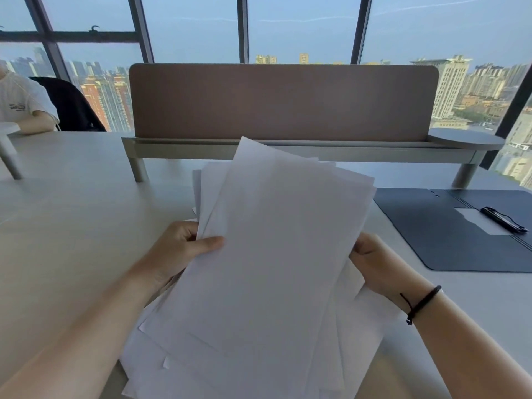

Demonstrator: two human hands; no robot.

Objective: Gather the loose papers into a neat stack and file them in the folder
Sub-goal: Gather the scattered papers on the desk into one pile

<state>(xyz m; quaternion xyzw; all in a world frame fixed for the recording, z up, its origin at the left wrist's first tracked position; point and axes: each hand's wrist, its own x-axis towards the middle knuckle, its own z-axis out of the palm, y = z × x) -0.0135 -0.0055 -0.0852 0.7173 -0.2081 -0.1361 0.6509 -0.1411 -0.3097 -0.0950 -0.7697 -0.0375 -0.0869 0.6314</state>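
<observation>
Several white papers (276, 240) are fanned unevenly and lifted in front of me, their corners out of line. My left hand (184, 249) grips their left edge, thumb on top. On the right edge, my right hand (377, 263) holds the same sheets, its fingers partly hidden behind them. More loose sheets (365, 321) lie below on the desk. A dark blue folder (449, 240) lies open flat at the right, with a black metal clip (502, 219) and a white label inside.
A brown partition screen (282, 102) on a grey raised shelf (288, 149) stands across the desk behind the papers. A person in a white shirt (23, 105) sits at the far left by a black chair. The pale desk (72, 211) spreads to the left.
</observation>
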